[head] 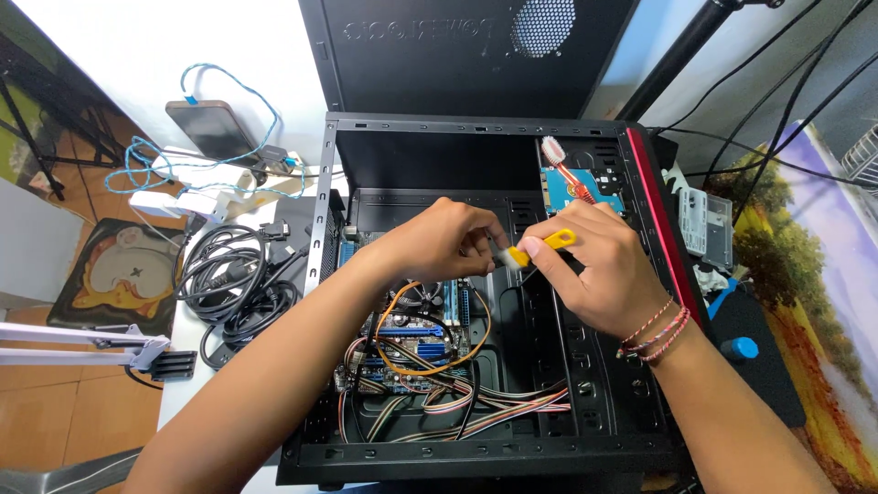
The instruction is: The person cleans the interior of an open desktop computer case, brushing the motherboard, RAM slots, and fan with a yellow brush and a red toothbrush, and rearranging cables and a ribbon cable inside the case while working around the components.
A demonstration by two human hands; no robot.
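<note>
Both hands meet inside the open black computer case (640,229), hemmed by its metal walls left and right, with open floor toward the near edge. Left hand (448,240) is curled, fingertips pinching something small that I cannot make out. Right hand (599,265) grips a yellow-handled screwdriver (541,247), its tip pointing left at the left fingers. Just near-left lies the motherboard (412,343) with looping orange and striped cables; a blue hard drive (578,187) sits just beyond.
</note>
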